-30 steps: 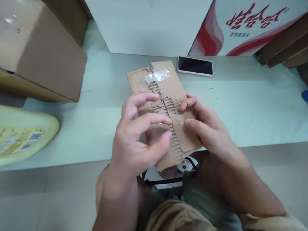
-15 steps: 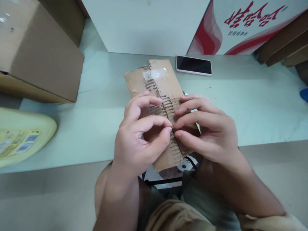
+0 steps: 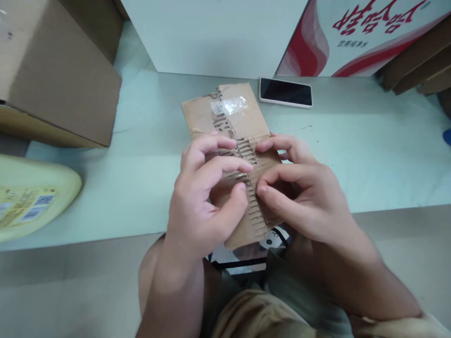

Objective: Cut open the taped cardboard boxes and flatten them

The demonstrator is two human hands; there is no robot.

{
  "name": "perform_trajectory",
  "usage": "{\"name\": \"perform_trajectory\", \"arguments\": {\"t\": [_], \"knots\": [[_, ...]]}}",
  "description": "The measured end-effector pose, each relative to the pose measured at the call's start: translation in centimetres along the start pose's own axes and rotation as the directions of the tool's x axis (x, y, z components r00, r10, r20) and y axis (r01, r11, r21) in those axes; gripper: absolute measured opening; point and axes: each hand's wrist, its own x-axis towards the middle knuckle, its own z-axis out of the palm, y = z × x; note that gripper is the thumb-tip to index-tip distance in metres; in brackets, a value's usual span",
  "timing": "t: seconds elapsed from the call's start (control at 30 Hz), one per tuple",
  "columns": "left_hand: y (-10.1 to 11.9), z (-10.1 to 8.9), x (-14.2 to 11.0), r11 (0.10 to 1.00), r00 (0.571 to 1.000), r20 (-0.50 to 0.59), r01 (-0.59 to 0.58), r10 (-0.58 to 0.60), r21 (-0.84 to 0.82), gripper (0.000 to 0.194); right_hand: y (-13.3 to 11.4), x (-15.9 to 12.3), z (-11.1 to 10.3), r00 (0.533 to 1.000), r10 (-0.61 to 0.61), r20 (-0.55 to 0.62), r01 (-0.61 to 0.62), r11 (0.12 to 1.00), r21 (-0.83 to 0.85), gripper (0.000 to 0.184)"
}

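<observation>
A torn cardboard piece (image 3: 259, 110), maybe a small flattened box, lies tilted at the table's front edge. A ragged seam with bared corrugation runs down its middle, and clear tape (image 3: 230, 105) crosses the top end. Over its left half is my left hand (image 3: 207, 192), open, thumb and index finger apart near the seam. My right hand (image 3: 303, 188) is on the right side, thumb and index tips pinched together beside the seam. Whatever sits in that pinch is too small to make out. Both hands cover parts of the cardboard.
A phone (image 3: 285, 92) lies behind the cardboard on the pale green table (image 3: 141, 188). White boxes (image 3: 218, 37) stand at the back. To the left are a large carton (image 3: 70, 80) and a yellow bottle (image 3: 38, 169). More cardboard (image 3: 416, 61) leans at the right.
My left thumb and index finger have parted from their pinch at the seam. My right thumb and index finger have closed together. The cardboard stays almost in place.
</observation>
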Motion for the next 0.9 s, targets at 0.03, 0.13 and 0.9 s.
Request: {"name": "perform_trajectory", "arguments": {"t": [0.03, 0.13, 0.9], "knots": [[-0.02, 0.01, -0.02, 1.0, 1.0, 0.003, 0.006, -0.006, 0.005, 0.025, -0.11, 0.03, -0.03, 1.0, 0.007, 0.014, -0.007, 1.0, -0.014, 0.017], [-0.02, 0.02, -0.09, 1.0, 1.0, 0.012, 0.018, -0.018, 0.002, 0.025, -0.32, 0.12, -0.01, 1.0, 0.012, 0.023, -0.011, 0.998, -0.061, 0.016], [0.35, -0.23, 0.07, 0.997, 0.994, 0.085, 0.06, -0.065, 0.056, 0.022, -0.12, 0.21, 0.05, 1.0, -0.003, 0.007, 0.003, 0.997, -0.073, 0.015]]}}
